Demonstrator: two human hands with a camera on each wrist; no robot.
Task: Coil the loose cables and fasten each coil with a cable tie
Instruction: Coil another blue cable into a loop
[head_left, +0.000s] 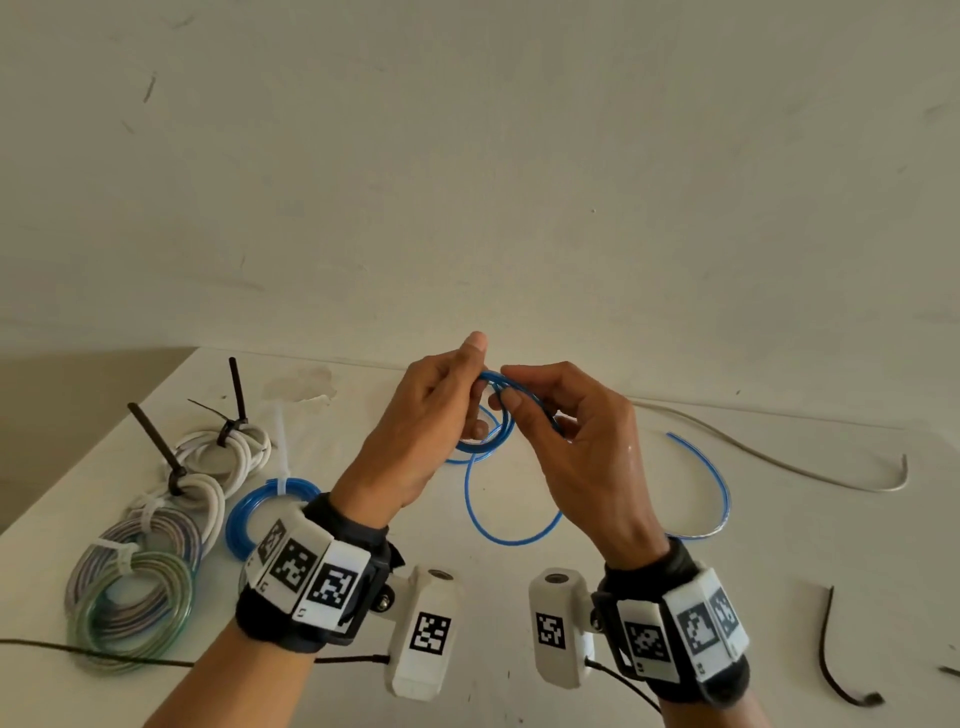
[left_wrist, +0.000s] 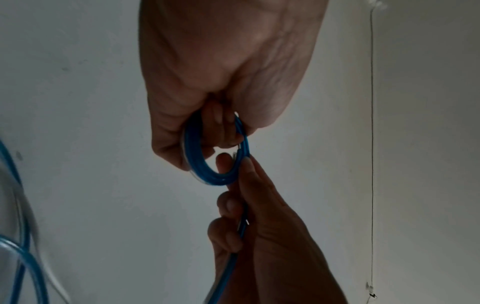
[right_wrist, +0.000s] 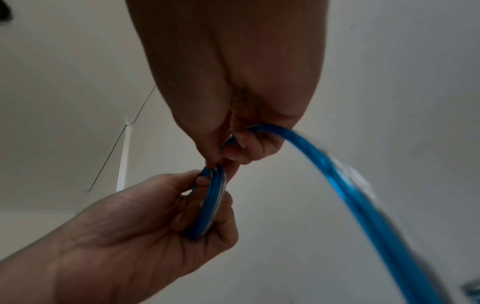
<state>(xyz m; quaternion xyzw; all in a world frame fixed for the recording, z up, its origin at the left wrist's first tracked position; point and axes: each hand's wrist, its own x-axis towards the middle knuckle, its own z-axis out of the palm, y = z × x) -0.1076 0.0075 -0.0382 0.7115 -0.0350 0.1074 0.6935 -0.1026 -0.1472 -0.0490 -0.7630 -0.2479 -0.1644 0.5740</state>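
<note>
Both hands: raised above the white table (head_left: 623, 545), meeting at one blue cable (head_left: 498, 538)
Left hand (head_left: 415, 441): fingers curled round a small coil (left_wrist: 215, 152) of that cable, thumb up on top
Right hand (head_left: 582, 447): pinching the cable right beside the coil, the strand running back through its curled fingers
Cable look: thin, glossy blue, a few tight loops, the loose rest drooping in a big loop onto the table and trailing off right
Done coils: five tied bundles (head_left: 156, 545) sitting at the left
Spare bits: grey cable (head_left: 779, 467) far right, black tie (head_left: 831, 660) near the front edge
</note>
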